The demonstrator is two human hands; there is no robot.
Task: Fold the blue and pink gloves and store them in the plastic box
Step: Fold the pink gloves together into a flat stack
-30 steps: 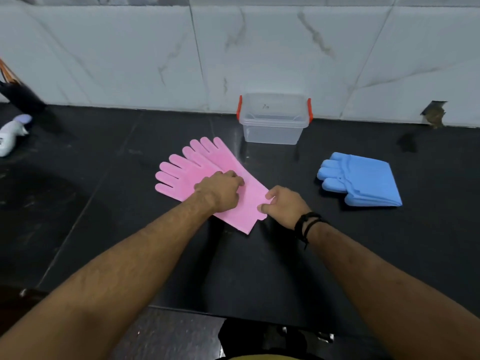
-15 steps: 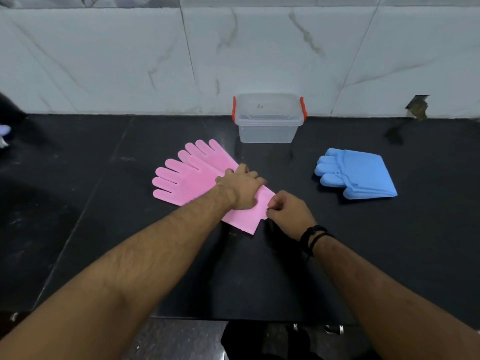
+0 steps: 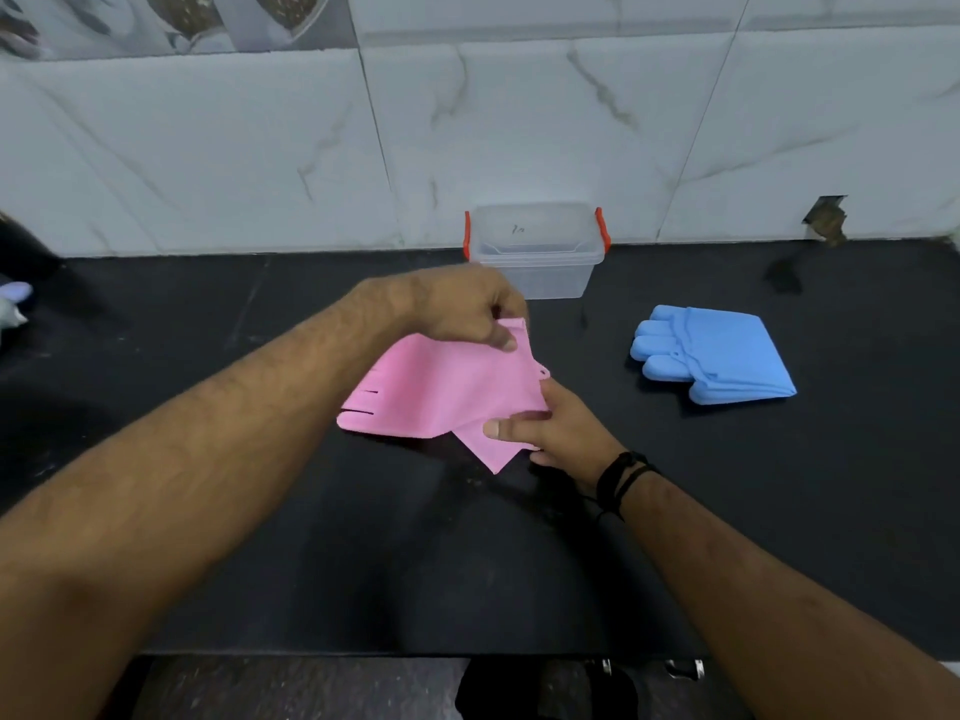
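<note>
The pink gloves [image 3: 441, 394] are partly lifted off the black counter, their finger slits showing at the left edge. My left hand [image 3: 467, 309] pinches their upper corner and holds it raised. My right hand [image 3: 550, 431] grips their lower right part near the counter. The blue gloves [image 3: 722, 356] lie folded flat to the right, apart from both hands. The clear plastic box [image 3: 535, 275] with orange latches stands open against the tiled wall, just behind my left hand, with nothing visible inside.
The black counter [image 3: 311, 537] runs to a front edge near the bottom of the view. A white-and-lilac object [image 3: 13, 301] sits at the far left edge. A chipped hole in the wall tile [image 3: 826, 220] shows at the back right.
The pink gloves lay flat under both hands before; now my left hand has lifted their corner up and toward the box, turning the finger ends over. My right hand kept its grip.
</note>
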